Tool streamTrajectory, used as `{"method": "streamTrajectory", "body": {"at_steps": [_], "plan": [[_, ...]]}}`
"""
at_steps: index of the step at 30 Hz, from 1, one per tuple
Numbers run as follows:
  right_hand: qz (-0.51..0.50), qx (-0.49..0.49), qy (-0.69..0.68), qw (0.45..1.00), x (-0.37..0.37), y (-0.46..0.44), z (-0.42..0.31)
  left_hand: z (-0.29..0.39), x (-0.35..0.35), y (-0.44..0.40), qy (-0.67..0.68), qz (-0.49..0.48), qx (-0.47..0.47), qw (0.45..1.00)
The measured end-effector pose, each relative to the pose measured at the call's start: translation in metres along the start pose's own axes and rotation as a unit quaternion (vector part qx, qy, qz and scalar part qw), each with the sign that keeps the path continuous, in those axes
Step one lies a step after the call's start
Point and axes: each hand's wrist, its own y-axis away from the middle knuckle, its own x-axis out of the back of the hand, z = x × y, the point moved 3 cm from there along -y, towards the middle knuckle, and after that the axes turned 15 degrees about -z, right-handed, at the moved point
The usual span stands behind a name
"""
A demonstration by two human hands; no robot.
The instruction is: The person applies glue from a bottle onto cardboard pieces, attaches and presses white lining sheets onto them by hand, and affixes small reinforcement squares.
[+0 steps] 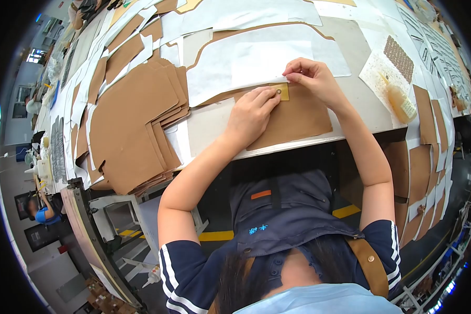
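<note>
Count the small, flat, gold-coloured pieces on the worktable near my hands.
1: the small, flat, gold-coloured piece lies on a flat brown sheet, partly covered by your left hand, near your right hand. Others may be hidden.

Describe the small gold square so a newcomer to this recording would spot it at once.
On the pale worktop, find the brown sheet at the front edge. Near that sheet's far edge, by the left hand, lies the small gold square. Its gold colour and round mark set it apart from the brown sheet and the white sheet beyond.
</note>
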Motion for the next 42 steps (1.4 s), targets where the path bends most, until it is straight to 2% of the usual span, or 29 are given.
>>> {"method": "streamTrajectory", "body": {"at_steps": [5,20,23,26,29,38,42], "plan": [[0.010,-0.025,-0.048,0.999,-0.014,-0.003,0.001,0.000,0.001,-0.001,0.004,0.000,0.001,1.000],[0.042,-0.013,0.160,0.986,-0.022,0.003,0.007,-0.002,-0.003,-0.001,-0.013,0.016,0.000,1.000],[0.048,0.018,0.225,0.973,-0.025,0.003,0.001,-0.002,-0.003,0.000,-0.016,0.014,-0.001,1.000],[0.077,0.089,0.288,0.950,-0.027,0.001,0.012,-0.002,-0.003,0.000,-0.021,0.019,-0.005,1.000],[0.076,0.085,0.333,0.936,-0.028,0.001,0.012,-0.003,-0.005,0.001,-0.021,0.017,-0.004,1.000],[0.053,0.046,0.357,0.931,-0.030,0.001,0.016,-0.001,-0.003,0.001,-0.024,0.014,0.006,1.000],[0.057,0.065,0.364,0.927,-0.032,0.002,0.013,-0.001,-0.004,0.002,-0.033,0.018,0.007,0.999]]}}
